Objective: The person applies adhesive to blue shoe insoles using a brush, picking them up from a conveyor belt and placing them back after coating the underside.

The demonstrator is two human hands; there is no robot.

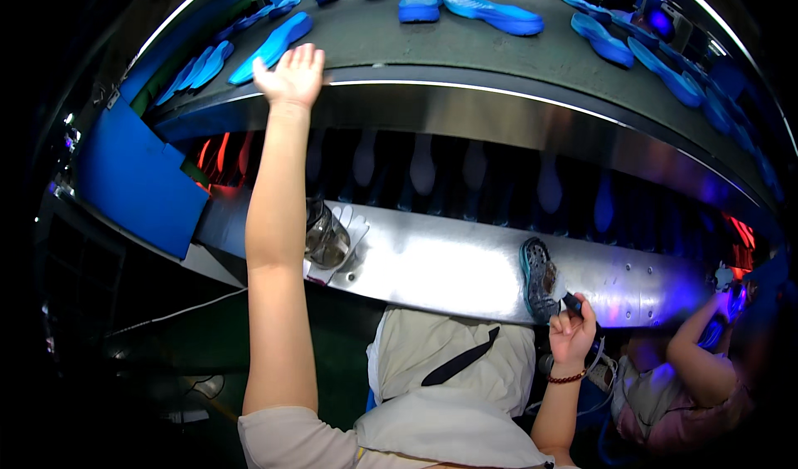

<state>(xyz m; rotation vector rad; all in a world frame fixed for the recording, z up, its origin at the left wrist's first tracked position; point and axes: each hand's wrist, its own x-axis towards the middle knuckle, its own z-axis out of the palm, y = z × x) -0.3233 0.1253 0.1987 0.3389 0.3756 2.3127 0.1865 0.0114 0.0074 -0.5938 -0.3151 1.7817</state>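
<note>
My left arm stretches up to the green conveyor belt [366,41]. The fingers of my left hand [298,76] are spread, with the lower part of a blue shoe sole [278,45] just behind them; whether they touch it I cannot tell. My right hand [572,333] is closed round the dark handle of a brush [572,301], low on the right. The brush's pale bristles are against or just over a dark, teal-edged shoe sole [536,273], which lies on the metal ledge [424,261].
More blue soles [499,13] lie along the belt. Below it, sole shapes [422,165] show on a dark lower level. A dark see-through jar [327,240] and a white glove [356,226] sit on the ledge by my left arm. Another person's arm [702,357] is at right.
</note>
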